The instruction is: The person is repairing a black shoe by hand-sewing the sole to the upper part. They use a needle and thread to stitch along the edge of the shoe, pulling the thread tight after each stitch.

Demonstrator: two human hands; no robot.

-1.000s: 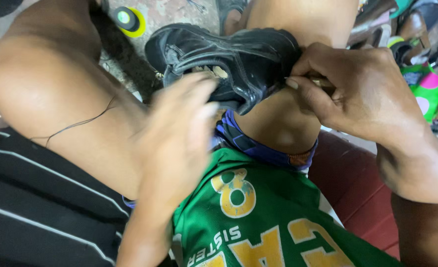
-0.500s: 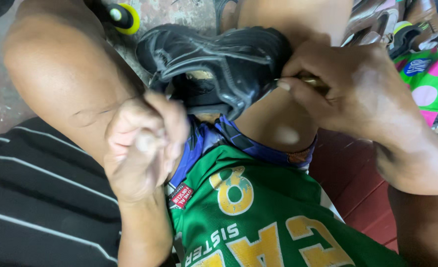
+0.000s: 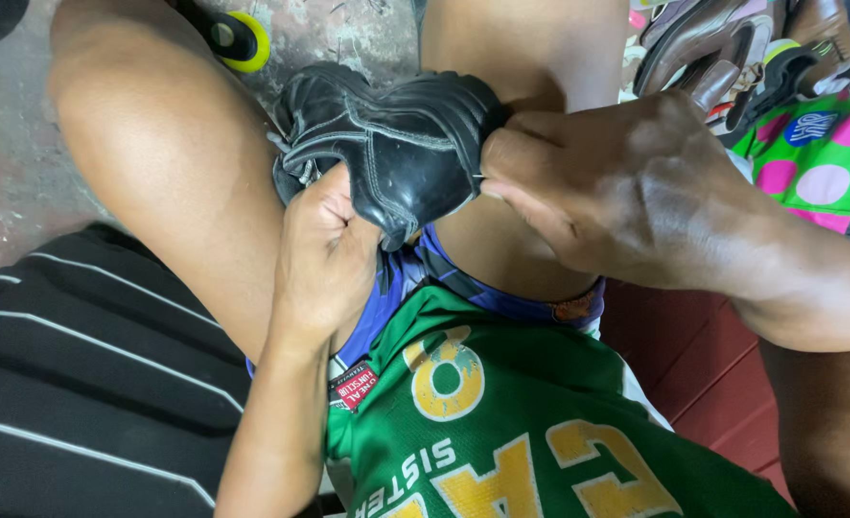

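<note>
A black leather shoe [image 3: 396, 144] rests between my bare knees, sole side turned away. My left hand [image 3: 324, 254] is closed around its near underside, fingers tucked under the leather. My right hand [image 3: 626, 187] pinches the shoe's right edge between thumb and fingers; a thin needle-like point seems to show at the fingertips, too small to be sure. I wear a green jersey [image 3: 501, 422] with yellow lettering over blue shorts [image 3: 415, 273].
A black striped cloth [image 3: 89, 384] lies at the lower left. A yellow-and-black round tool [image 3: 238, 38] sits on the concrete floor at the top. More shoes [image 3: 732, 58] and a green bag with pink dots [image 3: 813, 153] are at the upper right, above a red bench [image 3: 693, 364].
My left hand came back from my lap and took hold of the shoe's underside. The shoe turned and moved closer to me. My right hand kept its pinch on the edge.
</note>
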